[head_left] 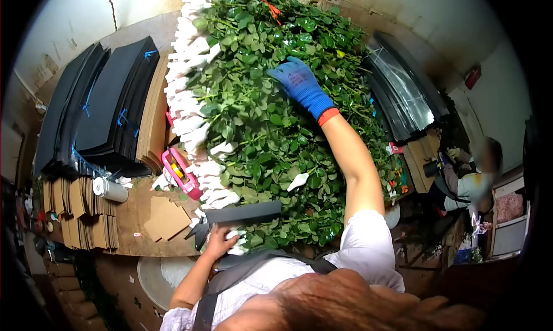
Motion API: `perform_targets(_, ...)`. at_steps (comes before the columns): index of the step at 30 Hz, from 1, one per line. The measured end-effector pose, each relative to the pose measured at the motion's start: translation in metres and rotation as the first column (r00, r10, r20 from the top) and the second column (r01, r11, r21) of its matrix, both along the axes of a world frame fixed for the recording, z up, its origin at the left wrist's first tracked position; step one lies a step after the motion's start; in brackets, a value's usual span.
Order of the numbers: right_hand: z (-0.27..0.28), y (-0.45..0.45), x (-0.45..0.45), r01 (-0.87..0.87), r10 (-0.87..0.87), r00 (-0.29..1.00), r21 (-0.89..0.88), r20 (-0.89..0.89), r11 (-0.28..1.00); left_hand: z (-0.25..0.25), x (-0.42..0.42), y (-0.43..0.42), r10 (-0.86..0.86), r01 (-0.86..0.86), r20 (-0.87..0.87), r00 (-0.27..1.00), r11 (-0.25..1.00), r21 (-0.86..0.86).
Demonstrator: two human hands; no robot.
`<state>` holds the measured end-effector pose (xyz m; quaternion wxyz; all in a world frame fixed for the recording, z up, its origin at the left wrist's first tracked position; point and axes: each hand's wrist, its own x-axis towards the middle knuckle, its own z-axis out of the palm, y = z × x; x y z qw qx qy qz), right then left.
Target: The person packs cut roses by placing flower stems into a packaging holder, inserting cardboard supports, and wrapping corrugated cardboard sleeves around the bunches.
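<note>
So the desk has a big heap of leafy stems on it, right in front of the person. Long axis goes left to right, white-wrapped heads stacked along the left edge, stems and leaves trailing right. Each stem's probably light and fairly stiff, but the leaves look soft and snaggy, and some look shiny so maybe a bit slippery. I'd treat the wrapped ends as the fragile bit and take hold of the bare stem behind them

Near end there's a dark grey strip, also lying roughly left to right. Left grip is bare, fingers bent at the white heads just below it, can't tell if it's closed on one. Right grip is gloved and reaching onto the leaves, can't tell if it's pinching a stem. Smallest: one loose wrapped head on the foliage, tip aimed down-left
</note>
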<state>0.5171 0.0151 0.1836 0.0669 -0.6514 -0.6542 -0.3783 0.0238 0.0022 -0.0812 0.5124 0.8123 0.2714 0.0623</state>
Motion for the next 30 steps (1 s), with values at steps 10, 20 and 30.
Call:
perform_targets(10, 0.194, 0.054, 0.033, 0.384, -0.49, 0.862, 0.463, 0.129, 0.799, -0.013, 0.0, 0.001, 0.015, -0.021, -0.107, 0.994, 0.998, -0.054)
perform_targets(20, 0.04, 0.05, 0.051, 0.567, -0.64, 0.737, -0.316, -0.218, 0.761, -0.005, 0.001, 0.005, -0.037, 0.039, -0.025, 0.999, 0.998, 0.05)
perform_targets(30, 0.072, -0.086, 0.027, 0.159, -0.129, 0.979, 0.192, -0.157, 0.969, -0.006, -0.001, 0.004, -0.057, 0.056, 0.026, 0.998, 0.997, 0.048)
